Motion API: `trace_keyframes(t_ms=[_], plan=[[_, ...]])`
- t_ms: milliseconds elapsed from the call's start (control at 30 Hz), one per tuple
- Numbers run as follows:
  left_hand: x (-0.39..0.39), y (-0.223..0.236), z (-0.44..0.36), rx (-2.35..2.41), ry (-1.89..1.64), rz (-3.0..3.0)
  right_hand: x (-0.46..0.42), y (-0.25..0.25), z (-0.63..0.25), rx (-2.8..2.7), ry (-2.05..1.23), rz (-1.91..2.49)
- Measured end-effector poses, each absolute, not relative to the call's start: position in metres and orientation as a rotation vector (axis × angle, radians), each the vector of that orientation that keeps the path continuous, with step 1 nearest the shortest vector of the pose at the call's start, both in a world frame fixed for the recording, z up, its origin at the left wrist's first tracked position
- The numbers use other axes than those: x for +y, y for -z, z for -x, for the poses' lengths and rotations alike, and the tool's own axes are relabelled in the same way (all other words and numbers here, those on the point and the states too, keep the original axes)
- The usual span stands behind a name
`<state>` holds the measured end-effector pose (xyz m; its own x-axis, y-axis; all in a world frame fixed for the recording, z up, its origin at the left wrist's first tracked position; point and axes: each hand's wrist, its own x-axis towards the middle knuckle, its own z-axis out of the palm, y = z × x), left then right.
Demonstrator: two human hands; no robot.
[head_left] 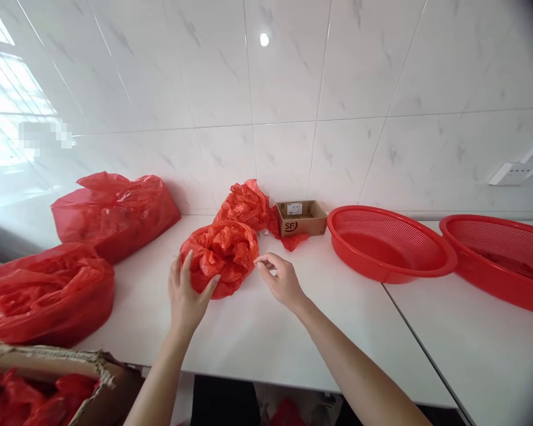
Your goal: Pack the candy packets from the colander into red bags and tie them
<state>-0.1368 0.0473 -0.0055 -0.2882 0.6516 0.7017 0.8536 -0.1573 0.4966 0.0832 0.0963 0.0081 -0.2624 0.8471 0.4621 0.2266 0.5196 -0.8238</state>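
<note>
A crumpled red plastic bag lies bunched on the white table in front of me, its rim rolled into a rough ring. My left hand rests against the bag's near left side, thumb and fingers spread wide. At the right edge of the same bag, my right hand has thumb and index finger pinched together on its rim; the exact grip is small to see. Just behind sits another heap of red plastic, with a loose end trailing right.
A small open cardboard box stands by the tiled wall. Two red plastic baskets are on the right. Full red bags fill the left, above a large cardboard box holding red plastic. A seam crosses the table.
</note>
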Motion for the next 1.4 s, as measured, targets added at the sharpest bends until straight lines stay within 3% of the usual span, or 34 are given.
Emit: trace_keyframes(t_ms=[267,467,633,767,1000,1167,1300,1400], plan=[[0.040,0.017,0.093,-1.911,1.093,1.705,0.117,-0.019,-0.042,-1.679,-0.805,0.859],[0.045,-0.013,0.085,-1.923,0.965,1.712,0.124,-0.014,-0.042,-1.546,-1.000,0.772],[0.077,-0.019,0.095,-2.032,0.711,1.847,0.110,-0.028,-0.071,-1.353,-1.153,0.622],[0.097,-0.005,0.113,-2.090,0.603,1.803,0.105,-0.042,-0.133,-0.885,-1.227,0.450],[0.070,-0.029,0.121,-2.250,0.892,1.752,0.074,-0.001,-0.222,-0.593,-1.304,0.602],[0.015,-0.003,0.037,-1.727,1.333,2.452,0.036,0.034,-0.206,-0.618,-1.355,0.758],[0.004,0.036,-0.005,-2.181,1.511,2.720,0.019,0.033,-0.199,-0.687,-1.550,0.700],[0.007,0.044,0.001,-2.549,1.692,2.711,0.018,0.032,-0.227,-0.647,-1.433,0.766]])
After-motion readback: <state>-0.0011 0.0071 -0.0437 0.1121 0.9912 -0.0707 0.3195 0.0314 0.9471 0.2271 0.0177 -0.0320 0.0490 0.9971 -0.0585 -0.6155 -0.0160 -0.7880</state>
